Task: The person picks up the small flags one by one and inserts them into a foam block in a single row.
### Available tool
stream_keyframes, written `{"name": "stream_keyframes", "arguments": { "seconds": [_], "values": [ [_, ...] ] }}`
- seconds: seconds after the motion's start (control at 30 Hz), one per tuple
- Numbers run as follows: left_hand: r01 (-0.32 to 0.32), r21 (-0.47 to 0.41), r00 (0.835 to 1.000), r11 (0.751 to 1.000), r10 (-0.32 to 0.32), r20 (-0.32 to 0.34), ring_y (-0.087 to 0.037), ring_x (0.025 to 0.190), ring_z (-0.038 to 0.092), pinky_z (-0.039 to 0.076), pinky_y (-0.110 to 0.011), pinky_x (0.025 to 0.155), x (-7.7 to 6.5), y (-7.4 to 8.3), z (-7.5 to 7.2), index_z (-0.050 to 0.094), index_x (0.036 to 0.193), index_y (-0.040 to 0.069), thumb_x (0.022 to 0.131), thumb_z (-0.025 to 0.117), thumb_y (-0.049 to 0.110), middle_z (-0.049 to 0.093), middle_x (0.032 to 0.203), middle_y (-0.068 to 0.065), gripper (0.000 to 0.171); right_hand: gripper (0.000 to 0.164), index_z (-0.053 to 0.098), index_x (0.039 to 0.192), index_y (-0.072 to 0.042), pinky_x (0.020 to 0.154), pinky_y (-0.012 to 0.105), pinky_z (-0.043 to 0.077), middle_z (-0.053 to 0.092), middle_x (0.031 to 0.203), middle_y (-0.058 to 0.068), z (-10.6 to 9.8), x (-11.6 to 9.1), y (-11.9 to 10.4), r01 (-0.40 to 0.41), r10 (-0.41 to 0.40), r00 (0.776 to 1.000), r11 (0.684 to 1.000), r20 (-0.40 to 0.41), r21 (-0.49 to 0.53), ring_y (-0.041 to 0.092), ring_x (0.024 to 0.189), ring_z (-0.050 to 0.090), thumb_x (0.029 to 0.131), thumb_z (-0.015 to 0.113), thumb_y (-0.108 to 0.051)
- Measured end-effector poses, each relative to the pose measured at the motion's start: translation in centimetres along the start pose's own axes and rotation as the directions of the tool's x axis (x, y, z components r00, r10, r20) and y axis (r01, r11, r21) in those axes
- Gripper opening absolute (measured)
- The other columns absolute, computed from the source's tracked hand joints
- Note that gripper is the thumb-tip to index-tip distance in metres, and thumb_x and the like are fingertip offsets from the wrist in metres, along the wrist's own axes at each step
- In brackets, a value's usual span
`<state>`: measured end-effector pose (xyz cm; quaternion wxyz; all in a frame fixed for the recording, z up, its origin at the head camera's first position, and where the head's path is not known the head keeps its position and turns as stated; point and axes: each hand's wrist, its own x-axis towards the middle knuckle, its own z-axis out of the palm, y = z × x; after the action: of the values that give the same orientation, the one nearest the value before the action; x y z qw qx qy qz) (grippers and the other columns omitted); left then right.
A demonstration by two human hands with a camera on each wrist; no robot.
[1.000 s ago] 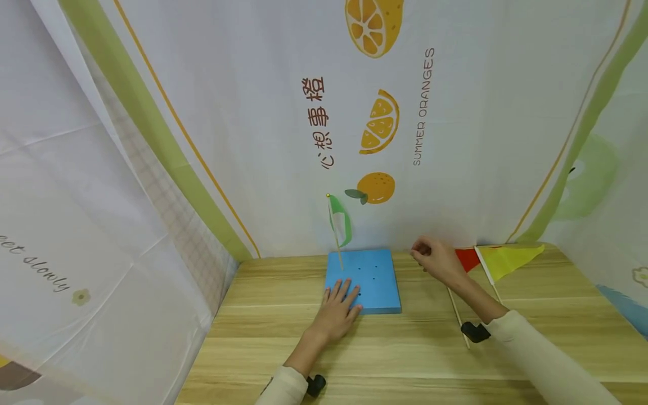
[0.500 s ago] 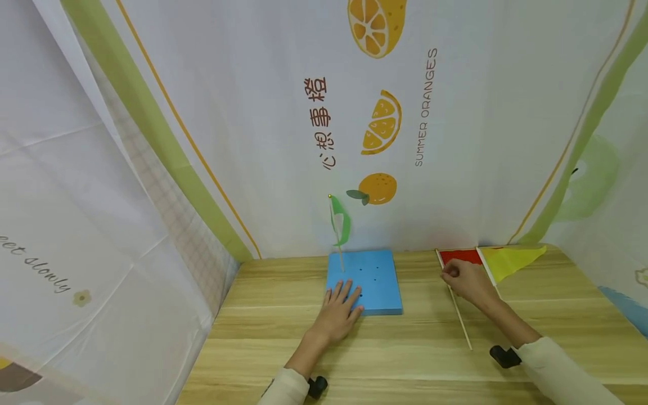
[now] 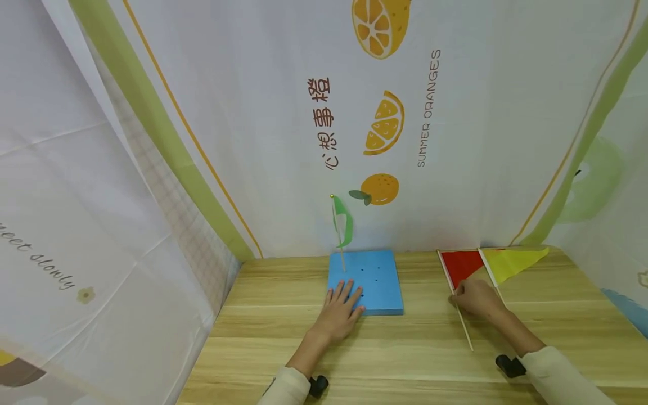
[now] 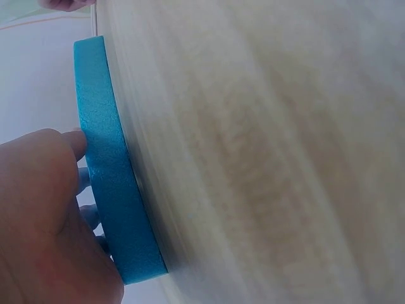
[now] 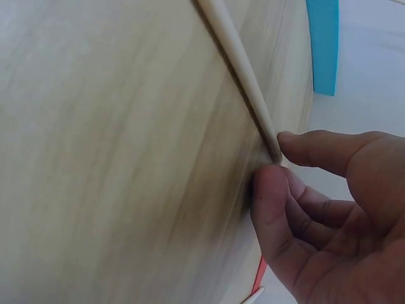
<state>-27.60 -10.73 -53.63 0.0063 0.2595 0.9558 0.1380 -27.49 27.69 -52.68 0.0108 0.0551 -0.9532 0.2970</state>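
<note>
A flat blue block [image 3: 387, 292] with several small holes lies on the table. My left hand [image 3: 334, 318] rests spread on its front left part, fingers straight; the left wrist view shows fingers over the edge of the block [image 4: 114, 164]. Upright in the block's back left stands a green and white flag [image 3: 347, 230] on a thin stick. On the right, my right hand [image 3: 478, 298] pinches the stick of a red flag [image 3: 458, 265] just below its cloth. In the right wrist view, thumb and forefinger meet at the wooden stick [image 5: 234, 50], which still lies along the table.
Beside the red flag lies a yellow flag [image 3: 511, 264], its stick partly behind my right hand. White printed cloth [image 3: 466, 140] hangs behind the wooden table [image 3: 405, 354] and along both sides.
My right hand has moved right and toward me from beside the block, down to the red flag's stick, which it now pinches. My left hand has stayed on the block.
</note>
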Motion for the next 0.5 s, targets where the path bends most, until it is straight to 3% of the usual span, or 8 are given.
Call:
{"name": "stream_keyframes", "arguments": {
  "seconds": [0.23,0.5],
  "values": [
    [-0.006,0.002,1.000,1.000,0.006,-0.005,-0.038,0.166,0.017,0.018,-0.062,0.134,0.03,-0.01,0.00,0.035,0.169,0.017,0.117,0.039,0.043,0.023,0.178,-0.013,0.058,0.038,0.049,0.051,-0.016,0.042,0.022,0.042,0.047,0.044,-0.008,0.23,-0.03,-0.20,-0.081,0.078,0.996,0.995,0.046,0.060,0.008,0.040,0.050,0.082,0.065,-0.004],
    [-0.005,0.008,1.000,1.000,0.005,0.005,-0.038,0.166,0.017,0.018,-0.061,0.134,-0.03,-0.01,0.02,0.034,0.169,0.018,0.117,0.039,0.044,0.023,0.178,-0.013,0.059,0.039,0.046,0.049,-0.018,0.042,0.026,0.054,0.050,0.042,-0.005,-0.21,0.05,-0.46,-0.102,0.096,0.992,0.992,0.079,0.069,0.009,0.036,0.058,0.081,0.066,-0.005]
  ]
}}
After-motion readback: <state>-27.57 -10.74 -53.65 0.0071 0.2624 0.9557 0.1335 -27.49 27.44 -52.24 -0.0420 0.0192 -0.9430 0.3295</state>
